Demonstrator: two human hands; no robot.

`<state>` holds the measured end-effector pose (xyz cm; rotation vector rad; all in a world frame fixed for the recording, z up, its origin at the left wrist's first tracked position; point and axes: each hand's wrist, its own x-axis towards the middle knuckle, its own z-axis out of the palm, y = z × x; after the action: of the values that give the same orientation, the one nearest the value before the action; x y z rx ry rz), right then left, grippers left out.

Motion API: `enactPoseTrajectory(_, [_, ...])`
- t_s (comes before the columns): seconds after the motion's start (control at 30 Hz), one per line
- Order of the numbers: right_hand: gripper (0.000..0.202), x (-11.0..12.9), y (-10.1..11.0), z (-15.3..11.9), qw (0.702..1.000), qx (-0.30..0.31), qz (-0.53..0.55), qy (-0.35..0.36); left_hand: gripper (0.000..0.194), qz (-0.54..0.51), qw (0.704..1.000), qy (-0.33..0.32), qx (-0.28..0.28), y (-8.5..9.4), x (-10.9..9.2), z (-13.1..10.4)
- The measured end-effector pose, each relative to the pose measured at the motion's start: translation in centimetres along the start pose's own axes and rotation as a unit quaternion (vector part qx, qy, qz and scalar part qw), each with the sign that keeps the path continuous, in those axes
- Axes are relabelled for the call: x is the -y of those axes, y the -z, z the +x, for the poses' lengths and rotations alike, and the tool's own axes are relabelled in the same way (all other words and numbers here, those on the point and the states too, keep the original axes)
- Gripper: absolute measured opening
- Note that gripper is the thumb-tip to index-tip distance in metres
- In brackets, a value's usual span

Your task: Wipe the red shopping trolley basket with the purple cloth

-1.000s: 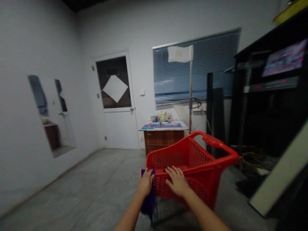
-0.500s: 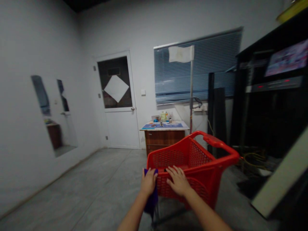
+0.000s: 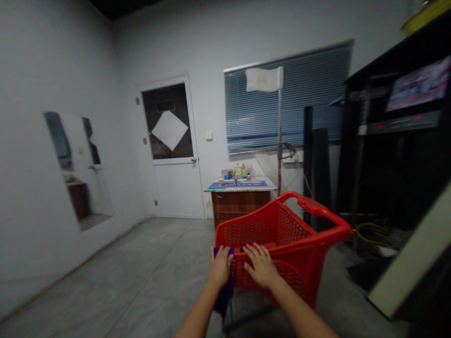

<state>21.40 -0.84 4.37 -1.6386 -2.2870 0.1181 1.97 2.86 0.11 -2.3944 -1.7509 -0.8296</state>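
Purple cloth (image 3: 224, 298) farther right than before

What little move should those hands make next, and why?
Perhaps the left hand could slide the purple cloth a little along the rim of the red cart toward the right hand, because the cloth sits under the left hand near the rim's end and the right hand, resting on the same rim, seems placed to steady the cart.
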Motion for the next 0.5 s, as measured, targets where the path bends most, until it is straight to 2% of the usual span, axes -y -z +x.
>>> enactPoseTrajectory(0.1, [0.059, 0.0, 0.2, -0.1, 1.000, 0.006, 0.001, 0.001, 0.040, -0.009, 0.999, -0.032, 0.005, -0.3, -1.0, 0.4])
enactPoseTrajectory(0.17, [0.059, -0.1, 0.2, -0.2, 1.000, 0.008, 0.001, 0.006, 0.039, -0.014, 0.999, -0.046, 0.006, -0.4, -0.8, 0.5])
enactPoseTrajectory(0.37, [0.059, 0.1, 0.4, -0.3, 1.000, 0.005, -0.002, 0.003, 0.038, 0.010, 1.000, -0.008, -0.009, -0.3, 1.4, -0.2])
enactPoseTrajectory(0.5, [0.059, 0.1, 0.3, -0.3, 1.000, 0.001, -0.001, 0.003, 0.039, 0.016, 1.000, -0.016, -0.005, -0.6, 0.3, 0.1])
